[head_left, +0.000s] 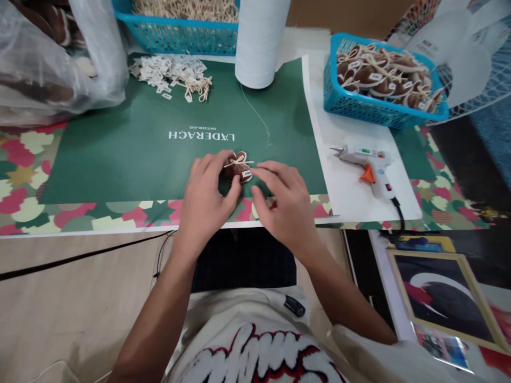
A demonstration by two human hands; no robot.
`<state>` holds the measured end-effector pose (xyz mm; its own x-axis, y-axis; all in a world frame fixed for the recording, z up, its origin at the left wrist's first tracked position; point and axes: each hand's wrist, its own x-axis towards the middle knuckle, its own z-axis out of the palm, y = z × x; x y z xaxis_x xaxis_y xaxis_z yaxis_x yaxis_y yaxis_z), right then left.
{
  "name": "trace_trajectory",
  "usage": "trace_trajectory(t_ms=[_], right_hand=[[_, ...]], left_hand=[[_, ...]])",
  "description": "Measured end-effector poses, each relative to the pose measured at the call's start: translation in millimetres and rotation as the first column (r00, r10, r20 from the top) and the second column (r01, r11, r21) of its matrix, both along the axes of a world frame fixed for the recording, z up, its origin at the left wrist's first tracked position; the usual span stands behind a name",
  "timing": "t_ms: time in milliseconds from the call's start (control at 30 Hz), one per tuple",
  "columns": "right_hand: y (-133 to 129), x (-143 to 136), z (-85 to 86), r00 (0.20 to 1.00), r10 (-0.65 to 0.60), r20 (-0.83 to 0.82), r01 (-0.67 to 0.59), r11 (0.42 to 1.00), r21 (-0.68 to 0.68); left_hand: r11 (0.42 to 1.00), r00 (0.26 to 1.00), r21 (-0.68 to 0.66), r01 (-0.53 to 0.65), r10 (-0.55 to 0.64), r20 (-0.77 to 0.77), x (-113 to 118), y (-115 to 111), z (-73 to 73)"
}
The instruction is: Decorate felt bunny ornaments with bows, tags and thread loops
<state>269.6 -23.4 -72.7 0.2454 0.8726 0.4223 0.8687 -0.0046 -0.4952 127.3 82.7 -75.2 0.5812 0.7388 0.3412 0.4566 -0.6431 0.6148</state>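
A small brown ornament [236, 171] with pale edging, a cream cord bow and a white printed label [246, 174] rests on the green sheet near the table's front edge. My left hand [211, 189] grips it from the left, thumb at the lower edge and fingers at the upper left. On the other side, my right hand [282, 198] has its thumb and index finger apart, the index fingertip at or very near the label. Nothing shows between those right fingers.
Loose white labels [167, 72] and cord bows [199, 88] lie behind. A white thread spool [259, 48] stands between a blue cord basket [179, 37] and a blue ornament basket [375, 109]. A glue gun [369, 162] lies right; a plastic bag [99, 58] sits left.
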Motion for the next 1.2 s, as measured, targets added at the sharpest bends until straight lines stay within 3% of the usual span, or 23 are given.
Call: trace_trajectory(t_ms=[133, 600, 800, 1200], right_hand=[[-7, -15, -8.3, 0.988, -0.007, 0.155, 0.024, 0.994, -0.107], [-6, -29, -8.0, 0.972, -0.043, 0.233, 0.097, 0.970, -0.225], [-7, -29, -14.0, 0.969, -0.097, 0.227, 0.134, 0.979, -0.156], [-6, -31, -13.1, 0.965, -0.081, 0.251, 0.119, 0.983, -0.141]], left_hand=[[1.000, 1.000, 0.008, -0.004, 0.004, 0.003, 0, 0, -0.1], [1.000, 1.000, 0.025, 0.004, -0.004, 0.000, 1, 0, -0.2], [1.000, 1.000, 0.026, 0.007, -0.007, -0.007, 0, -1, 1.0], [0.998, 1.000, 0.050, 0.030, -0.030, -0.004, -2, 3, -0.6]])
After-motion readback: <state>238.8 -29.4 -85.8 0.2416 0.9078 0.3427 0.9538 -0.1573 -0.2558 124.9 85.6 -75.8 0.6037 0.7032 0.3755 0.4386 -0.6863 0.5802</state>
